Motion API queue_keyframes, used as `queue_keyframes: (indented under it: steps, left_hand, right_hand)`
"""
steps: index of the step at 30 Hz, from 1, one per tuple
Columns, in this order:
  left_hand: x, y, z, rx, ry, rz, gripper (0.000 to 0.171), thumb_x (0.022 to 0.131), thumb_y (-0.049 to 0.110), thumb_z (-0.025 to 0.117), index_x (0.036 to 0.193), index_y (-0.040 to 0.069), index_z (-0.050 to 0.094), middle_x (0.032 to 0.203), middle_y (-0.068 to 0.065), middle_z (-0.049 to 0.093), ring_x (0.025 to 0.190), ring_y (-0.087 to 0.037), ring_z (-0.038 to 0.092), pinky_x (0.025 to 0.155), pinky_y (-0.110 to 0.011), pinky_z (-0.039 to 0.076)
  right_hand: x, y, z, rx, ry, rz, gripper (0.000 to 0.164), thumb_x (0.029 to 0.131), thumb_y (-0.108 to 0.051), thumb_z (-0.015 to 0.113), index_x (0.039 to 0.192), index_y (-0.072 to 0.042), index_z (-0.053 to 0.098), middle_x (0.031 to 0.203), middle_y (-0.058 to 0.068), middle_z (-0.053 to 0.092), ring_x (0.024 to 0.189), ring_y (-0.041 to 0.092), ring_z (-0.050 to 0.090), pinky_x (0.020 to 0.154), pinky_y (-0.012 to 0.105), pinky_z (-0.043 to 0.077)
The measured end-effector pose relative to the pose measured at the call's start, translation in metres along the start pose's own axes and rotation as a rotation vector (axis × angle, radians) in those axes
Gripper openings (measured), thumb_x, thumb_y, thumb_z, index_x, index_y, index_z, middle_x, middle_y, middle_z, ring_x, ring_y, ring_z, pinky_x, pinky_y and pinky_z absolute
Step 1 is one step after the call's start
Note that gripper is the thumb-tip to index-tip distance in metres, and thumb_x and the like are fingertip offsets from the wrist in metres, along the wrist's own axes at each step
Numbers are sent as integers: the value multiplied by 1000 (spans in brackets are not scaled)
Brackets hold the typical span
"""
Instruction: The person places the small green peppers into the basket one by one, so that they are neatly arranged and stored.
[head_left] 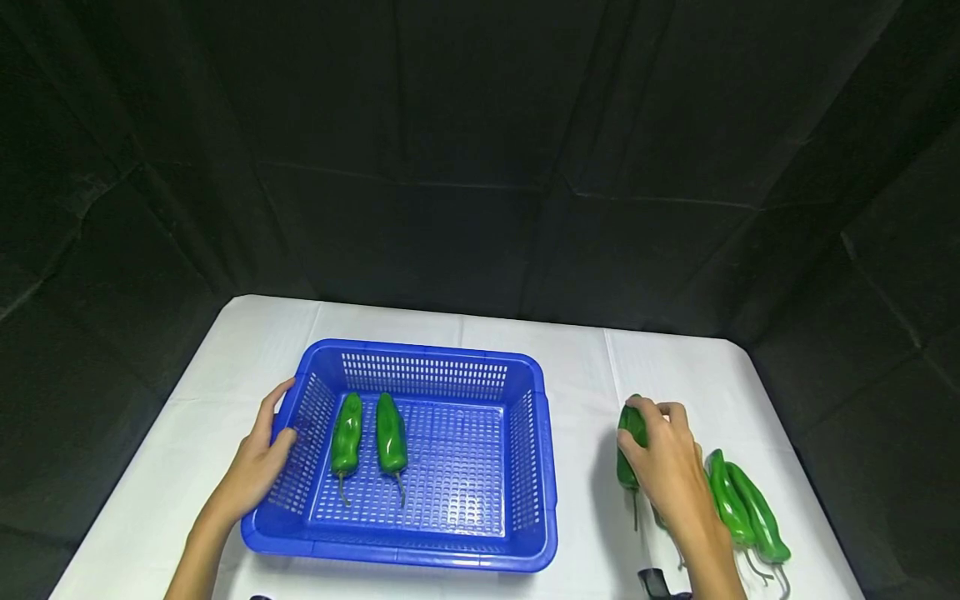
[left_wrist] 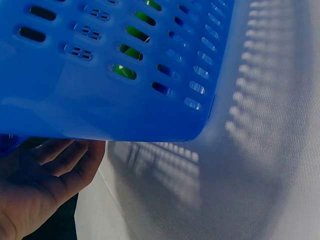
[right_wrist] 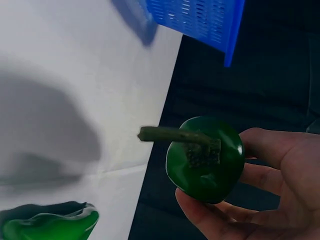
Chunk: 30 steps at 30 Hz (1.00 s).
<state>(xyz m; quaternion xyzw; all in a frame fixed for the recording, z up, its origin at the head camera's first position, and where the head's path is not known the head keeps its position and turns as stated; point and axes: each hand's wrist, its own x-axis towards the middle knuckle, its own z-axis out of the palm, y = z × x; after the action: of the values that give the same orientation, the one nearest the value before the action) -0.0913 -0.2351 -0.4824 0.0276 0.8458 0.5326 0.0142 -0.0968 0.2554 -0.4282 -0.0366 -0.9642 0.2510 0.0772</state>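
Observation:
My left hand (head_left: 251, 471) grips the left rim of a blue plastic basket (head_left: 397, 553), thumb over the edge and fingers outside. Inside it, on the left of the floor, lie two green peppers, one pepper (head_left: 347, 437) beside another pepper (head_left: 391, 437), stems toward me. To the right of the basket, my right hand (head_left: 667, 454) holds a green pepper (head_left: 629, 450) between thumb and fingers. In the right wrist view this pepper (right_wrist: 205, 170) shows its stem end to the camera, and a shadow falls on the table apart from it.
Right of my right forearm lie a green pepper (head_left: 731, 504) and another pepper (head_left: 759, 512) side by side. Part of one more shows under the right hand. A white cloth (head_left: 585, 375) covers the table; black fabric (head_left: 480, 233) hangs behind and at the sides.

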Motion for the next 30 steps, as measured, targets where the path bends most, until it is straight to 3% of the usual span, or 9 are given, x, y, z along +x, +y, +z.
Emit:
queue_keyframes:
  steps: [22, 30]
  left_hand:
    - [0, 1, 1, 4, 2, -8, 66, 102, 9, 36, 160, 27, 12, 137, -38, 46, 91, -37, 65, 63, -45, 55]
    - [1, 1, 0, -16, -1, -24, 66, 101, 9, 37, 159, 27, 12, 132, -37, 50, 83, -32, 64, 60, -41, 53]
  right_hand:
    - [11, -46, 1, 44, 38, -49, 40, 94, -15, 63, 132, -7, 58, 128, 28, 44, 91, 52, 62, 70, 60, 53]
    - [17, -65, 2, 53, 50, -71, 40, 93, -16, 63, 132, -9, 59, 129, 26, 45, 90, 50, 63, 70, 59, 54]
